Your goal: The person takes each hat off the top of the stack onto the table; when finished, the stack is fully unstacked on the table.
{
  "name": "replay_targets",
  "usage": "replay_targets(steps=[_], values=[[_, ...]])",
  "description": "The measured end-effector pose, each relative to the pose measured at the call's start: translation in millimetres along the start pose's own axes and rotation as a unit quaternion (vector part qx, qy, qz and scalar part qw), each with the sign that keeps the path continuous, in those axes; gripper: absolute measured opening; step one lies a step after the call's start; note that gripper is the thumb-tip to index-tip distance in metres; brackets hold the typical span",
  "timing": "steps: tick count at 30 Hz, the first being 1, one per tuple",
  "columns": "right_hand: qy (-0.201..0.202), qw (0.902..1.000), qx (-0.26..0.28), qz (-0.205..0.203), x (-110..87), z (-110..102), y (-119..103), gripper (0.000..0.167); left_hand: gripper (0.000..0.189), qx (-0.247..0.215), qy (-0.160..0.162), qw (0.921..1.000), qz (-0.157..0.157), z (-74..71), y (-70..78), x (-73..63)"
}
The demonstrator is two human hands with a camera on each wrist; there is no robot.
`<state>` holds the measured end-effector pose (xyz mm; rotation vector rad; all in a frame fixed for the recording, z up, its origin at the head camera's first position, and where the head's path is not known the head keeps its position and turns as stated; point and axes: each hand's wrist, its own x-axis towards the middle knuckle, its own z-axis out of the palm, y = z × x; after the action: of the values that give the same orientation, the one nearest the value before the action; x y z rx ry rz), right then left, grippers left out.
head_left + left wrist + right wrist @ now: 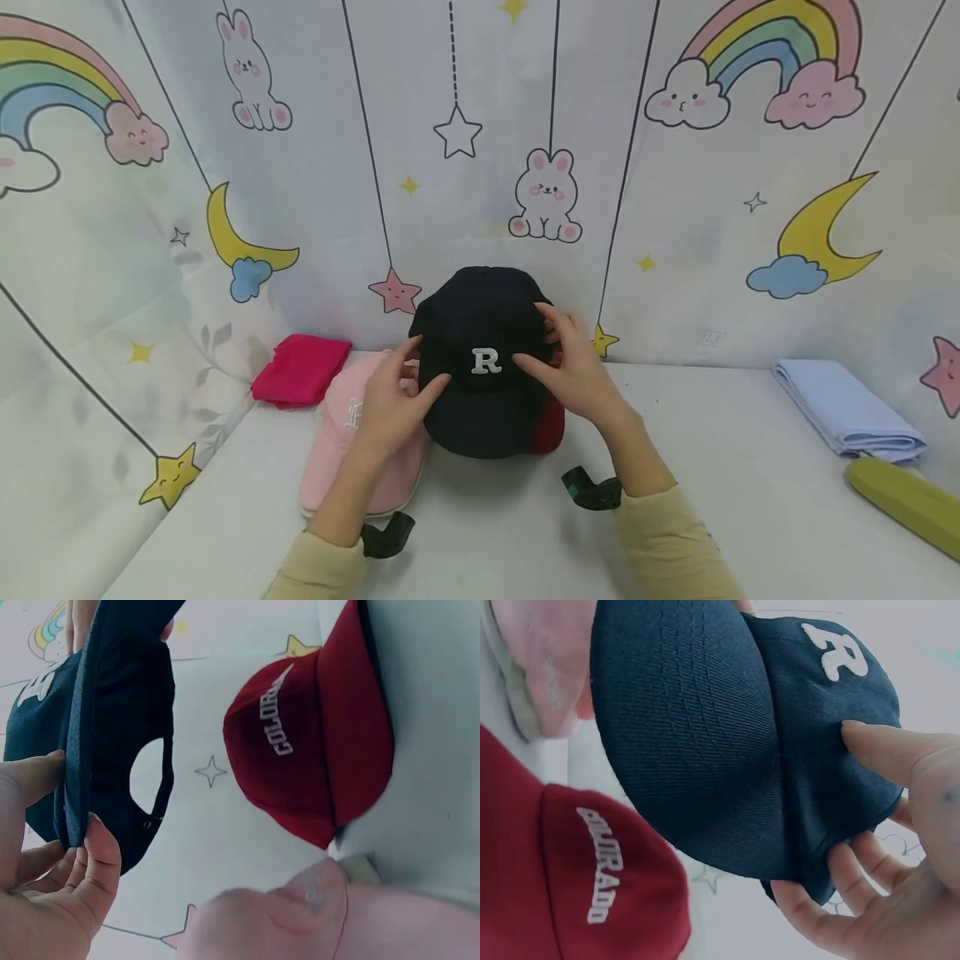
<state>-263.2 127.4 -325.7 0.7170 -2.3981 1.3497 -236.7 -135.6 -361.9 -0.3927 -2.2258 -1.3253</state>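
Both hands hold up a dark navy baseball cap (483, 317) with a white letter R on its front, its brim toward me. My left hand (392, 404) grips the cap's left side, thumb on the front and fingers behind; the left wrist view shows them pinching near the brim's end. On the other side my right hand (573, 367) grips the crown, thumb beside the letter, fingers curled behind. Behind and below the navy cap, mostly hidden in the head view, a red cap (277, 742) with white lettering sits on the table.
A pink cap (397, 479) lies beneath my left forearm on the white table (480, 533). Folded red cloth (300, 371) is at the back left. Folded light-blue cloth (847, 408) and a green object (907, 504) lie at the right. A patterned curtain (465, 217) stands behind.
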Motion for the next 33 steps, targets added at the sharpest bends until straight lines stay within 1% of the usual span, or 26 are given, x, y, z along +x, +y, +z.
replay_targets(steps=[5,9,12,20,26,33], values=[[0.006,0.9999,-0.011,0.002,-3.3,-10,2,0.073,0.065,-0.002,0.000,1.0000,0.004,9.6,6.1,2.2],[0.009,0.9998,-0.018,-0.002,-5.9,-17,5,0.073,0.064,-0.015,0.001,0.9998,0.008,17.3,8.8,4.9],[0.012,0.9996,-0.026,-0.005,-7.9,-21,6,0.073,0.064,-0.024,0.000,0.9997,0.003,23.2,9.9,5.9],[0.023,0.9983,-0.054,-0.002,-13.7,-34,13,0.071,0.064,-0.030,-0.019,0.9993,-0.008,38.3,15.1,8.4],[0.030,0.9979,-0.057,0.005,-19.2,-44,16,0.071,0.066,-0.022,-0.029,0.9992,-0.013,50.7,17.4,12.5],[0.041,0.9974,-0.058,0.008,-24.9,-55,22,0.070,0.065,-0.032,-0.038,0.9987,0.005,67.1,15.7,15.1]])
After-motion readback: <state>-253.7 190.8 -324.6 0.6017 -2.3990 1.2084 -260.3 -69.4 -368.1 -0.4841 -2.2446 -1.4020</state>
